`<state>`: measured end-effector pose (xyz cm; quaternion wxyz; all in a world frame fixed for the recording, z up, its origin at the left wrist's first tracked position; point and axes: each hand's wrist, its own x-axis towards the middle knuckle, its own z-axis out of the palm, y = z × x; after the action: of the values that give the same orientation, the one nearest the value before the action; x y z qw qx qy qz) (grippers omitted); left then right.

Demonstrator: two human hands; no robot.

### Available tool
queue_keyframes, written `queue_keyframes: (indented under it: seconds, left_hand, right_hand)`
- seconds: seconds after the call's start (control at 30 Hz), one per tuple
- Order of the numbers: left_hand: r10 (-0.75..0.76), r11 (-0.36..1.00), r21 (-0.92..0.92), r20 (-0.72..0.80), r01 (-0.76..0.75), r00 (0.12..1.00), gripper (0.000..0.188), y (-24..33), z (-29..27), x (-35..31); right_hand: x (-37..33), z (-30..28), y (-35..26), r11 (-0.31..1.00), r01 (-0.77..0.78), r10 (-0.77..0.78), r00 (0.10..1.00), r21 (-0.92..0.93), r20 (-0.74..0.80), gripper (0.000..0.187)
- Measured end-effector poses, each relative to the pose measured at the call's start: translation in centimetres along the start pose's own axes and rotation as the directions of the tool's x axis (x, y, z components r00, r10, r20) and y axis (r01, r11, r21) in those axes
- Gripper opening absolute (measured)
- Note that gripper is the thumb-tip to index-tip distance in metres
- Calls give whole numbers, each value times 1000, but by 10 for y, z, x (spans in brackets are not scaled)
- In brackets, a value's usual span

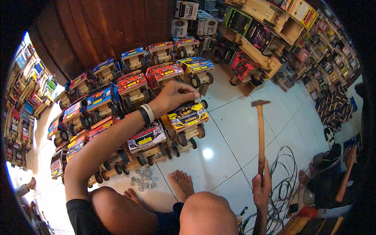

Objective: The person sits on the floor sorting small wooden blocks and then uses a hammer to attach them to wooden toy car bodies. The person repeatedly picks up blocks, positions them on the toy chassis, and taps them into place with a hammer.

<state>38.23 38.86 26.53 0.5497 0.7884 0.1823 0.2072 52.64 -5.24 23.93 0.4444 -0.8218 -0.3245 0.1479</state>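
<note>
My left hand (174, 97) reaches over the rows of wooden toy trucks with thumb and fingertips pinched together. Whatever sits in the pinch is too small to make out. Just below the fingers stands a yellow and black toy truck (189, 116), close to or touching the hand. A red toy truck (164, 70) and a blue-yellow toy truck (196, 65) are behind it. In my right hand (261, 188), closed round the lower handle, a wooden-handled hammer (261, 133) is held upright, its head at the top and away from the trucks.
Small grey pieces (143, 179) lie piled on the tiled floor by my bare foot (181, 185). Black cable (280, 188) coils at the right, near another person (329, 180). Stacked wooden toys (250, 51) stand at the back right; more line the left edge.
</note>
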Motion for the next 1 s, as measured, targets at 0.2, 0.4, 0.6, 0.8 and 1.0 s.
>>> queue_keyframes:
  seconds: [0.2,0.4,0.6,0.8,1.0]
  left_hand:
    - [-23,1000,14,-9,23,1000,27,-4,1,2]
    - [44,999,33,-23,-43,999,27,-5,0,2]
    - [40,999,27,2,-40,999,25,-5,0,2]
    - [32,999,-21,-17,-32,999,22,-8,1,3]
    - [54,998,9,-14,-54,998,23,-11,1,4]
  right_hand:
    - [11,7,-70,974,175,-135,958,-146,252,61]
    - [18,7,-101,964,191,-102,906,-183,410,62]
    - [17,12,-102,973,168,-105,934,-159,342,64]
    - [18,9,-103,950,196,-86,913,-243,399,66]
    - [19,7,-108,913,280,-144,901,-296,410,66]
